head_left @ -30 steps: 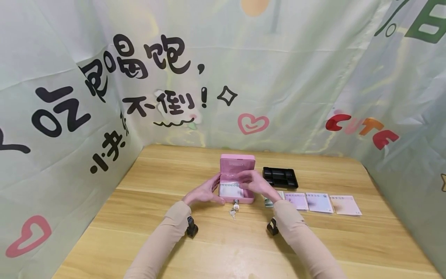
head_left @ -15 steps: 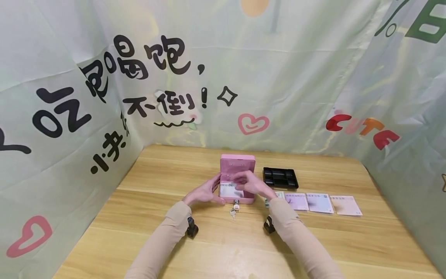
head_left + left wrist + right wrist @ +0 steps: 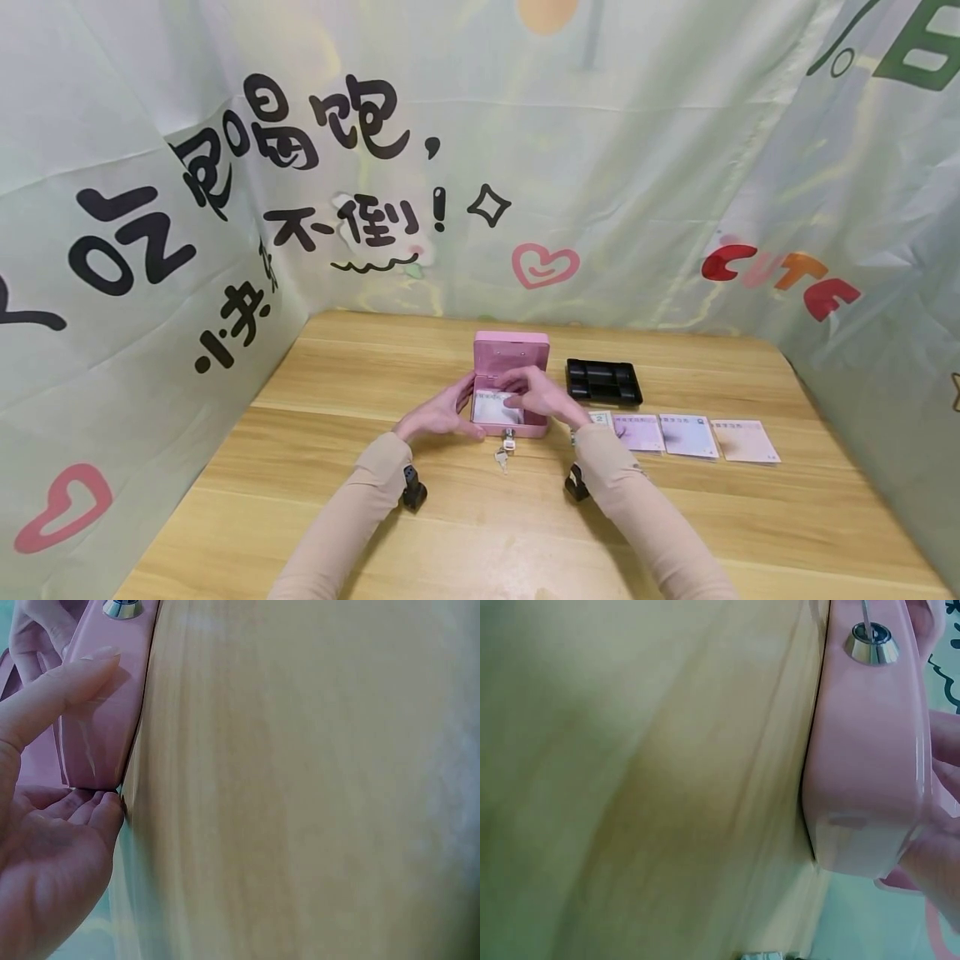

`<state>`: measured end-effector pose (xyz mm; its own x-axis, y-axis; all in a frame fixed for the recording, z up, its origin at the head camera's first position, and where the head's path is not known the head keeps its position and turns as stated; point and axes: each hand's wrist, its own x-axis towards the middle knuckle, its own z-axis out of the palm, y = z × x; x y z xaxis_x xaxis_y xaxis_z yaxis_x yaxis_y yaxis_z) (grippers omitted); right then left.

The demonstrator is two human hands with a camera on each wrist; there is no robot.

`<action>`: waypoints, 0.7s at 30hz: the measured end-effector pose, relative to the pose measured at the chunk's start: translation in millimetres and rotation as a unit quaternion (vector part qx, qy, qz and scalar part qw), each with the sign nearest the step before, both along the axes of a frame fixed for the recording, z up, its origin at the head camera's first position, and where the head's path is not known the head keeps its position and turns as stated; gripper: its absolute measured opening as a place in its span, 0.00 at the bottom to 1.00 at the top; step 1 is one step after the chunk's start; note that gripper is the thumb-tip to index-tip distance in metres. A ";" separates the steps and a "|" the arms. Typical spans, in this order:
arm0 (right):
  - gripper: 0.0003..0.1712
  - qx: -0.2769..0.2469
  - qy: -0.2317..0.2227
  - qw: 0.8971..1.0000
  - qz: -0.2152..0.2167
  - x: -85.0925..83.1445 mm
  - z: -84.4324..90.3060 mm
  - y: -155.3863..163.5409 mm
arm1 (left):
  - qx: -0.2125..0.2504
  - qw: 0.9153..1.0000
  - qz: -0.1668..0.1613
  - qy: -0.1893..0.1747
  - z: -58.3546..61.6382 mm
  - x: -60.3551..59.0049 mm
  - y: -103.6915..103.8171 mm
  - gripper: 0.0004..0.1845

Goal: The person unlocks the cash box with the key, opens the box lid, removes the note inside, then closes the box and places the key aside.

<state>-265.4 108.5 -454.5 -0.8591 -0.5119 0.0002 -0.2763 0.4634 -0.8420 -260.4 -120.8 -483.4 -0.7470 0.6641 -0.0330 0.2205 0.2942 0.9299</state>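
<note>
A pale wooden table (image 3: 337,517) with long plank seams fills the lower half of the head view. Around it on three sides hangs a creased, light green printed cloth backdrop (image 3: 615,167), marked with black characters, pink hearts and the coloured word CUTE at the right.

On the left, the person's left hand (image 3: 438,417) rests against the left end of a small pink metal cash box (image 3: 512,379). The left wrist view shows its straight thumb lying on the box's front wall and its fingers (image 3: 79,806) touching the lower corner, so the hand steadies the box with relaxed fingers rather than curling around it.

The box sits at the middle of the table, toward the far side. Its lid stands upright behind it, glossy pink like the walls, and a pale banknote (image 3: 495,408) lies flat inside. A silver lock (image 3: 871,642) sits in the front wall, and a small key (image 3: 504,452) hangs from it down onto the table.

The right hand (image 3: 542,398) reaches over the open box, its fingers bent down onto the note; whether it pinches the note cannot be told.

To the right, a black compartment tray (image 3: 603,382) lies beside the box, and nearer the person a row of banknotes (image 3: 686,435) lies flat.
</note>
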 end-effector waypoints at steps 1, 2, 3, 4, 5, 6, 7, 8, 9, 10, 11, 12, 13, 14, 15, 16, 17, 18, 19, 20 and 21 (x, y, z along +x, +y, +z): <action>0.22 0.004 0.004 1.000 -0.007 0.0 -0.4 -0.8 | -0.002 1.000 0.001 -0.001 0.2 0.3 0.1 0.63; 0.22 0.008 0.012 1.000 -0.012 -0.2 -0.7 -1.7 | -0.002 1.000 0.001 -0.001 0.3 0.7 0.2 0.63; 0.22 0.014 0.017 1.000 -0.019 -0.3 -1.0 -2.8 | -0.004 1.000 0.002 -0.003 0.5 1.1 0.2 0.63; 0.21 0.021 0.023 0.999 -0.026 -0.4 -1.0 -4.0 | -0.005 1.000 0.003 -0.004 0.6 1.4 0.3 0.63; 0.21 0.030 0.031 0.999 -0.033 -0.3 -1.0 -5.0 | -0.006 1.000 0.005 -0.004 0.5 1.6 0.2 0.63; 0.21 0.038 0.037 0.998 -0.040 -0.3 -1.0 -6.2 | -0.007 1.000 0.007 -0.006 0.4 1.8 0.2 0.63; 0.21 0.046 0.044 0.997 -0.047 -0.3 -0.8 -7.4 | -0.008 1.000 0.009 -0.006 0.3 1.9 0.1 0.63; 0.20 0.055 0.050 0.996 -0.054 -0.1 -0.6 -8.4 | -0.010 1.000 0.011 -0.006 0.2 2.0 0.0 0.63; 0.20 0.061 0.051 0.995 -0.062 0.0 -0.5 -9.3 | -0.013 1.000 0.014 -0.006 0.1 2.1 -0.1 0.63; 0.19 0.066 0.056 0.994 -0.069 0.3 -0.4 -10.1 | -0.014 1.000 0.014 -0.005 0.1 2.2 -0.1 0.63; 0.19 0.069 0.057 0.993 -0.076 0.3 -0.2 -10.9 | -0.016 1.000 0.016 -0.004 0.3 2.3 -0.2 0.63; 0.18 0.070 0.059 0.993 -0.081 0.3 -0.1 -11.6 | -0.018 1.000 0.017 -0.003 0.7 2.6 -0.1 0.63; 0.16 0.070 0.064 0.992 -0.086 0.2 0.1 -12.3 | -0.020 1.000 0.019 -0.002 1.2 2.9 -0.1 0.63; 0.15 0.072 0.068 0.991 -0.090 0.0 0.2 -12.7 | -0.022 1.000 0.020 -0.001 1.8 3.2 0.0 0.63; 0.14 0.072 0.074 0.990 -0.093 -0.2 0.4 -13.1 | -0.026 0.999 0.023 0.000 2.4 3.6 0.0 0.63; 0.13 0.071 0.080 0.990 -0.096 -0.3 0.5 -13.5 | -0.029 0.999 0.025 0.001 2.8 3.9 -0.1 0.63; 0.11 0.071 0.083 0.989 -0.099 -0.7 0.7 -13.8 | -0.033 0.999 0.028 0.001 3.5 4.4 -0.1 0.63; 0.10 0.072 0.088 0.988 -0.101 -0.9 0.5 -13.9 | -0.037 0.999 0.031 0.001 4.0 4.9 -0.1 0.63; 0.09 0.072 0.091 0.988 -0.103 -1.1 0.5 -13.9 | -0.037 0.999 0.032 0.002 4.4 5.3 -0.1 0.63; 0.09 0.072 0.093 0.987 -0.105 -1.3 0.3 -13.8 | -0.040 0.999 0.034 0.003 4.7 5.6 -0.1 0.63; 0.09 0.072 0.095 0.987 -0.106 -1.6 0.0 -13.7 | -0.043 0.998 0.035 0.004 5.0 5.9 -0.2 0.64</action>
<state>-267.0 94.8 -454.5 -0.9384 -0.3269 0.1122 -0.3068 0.6386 -0.7058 -254.5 -121.0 -478.4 -0.7923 0.6046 -0.0817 0.2033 0.3879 0.8990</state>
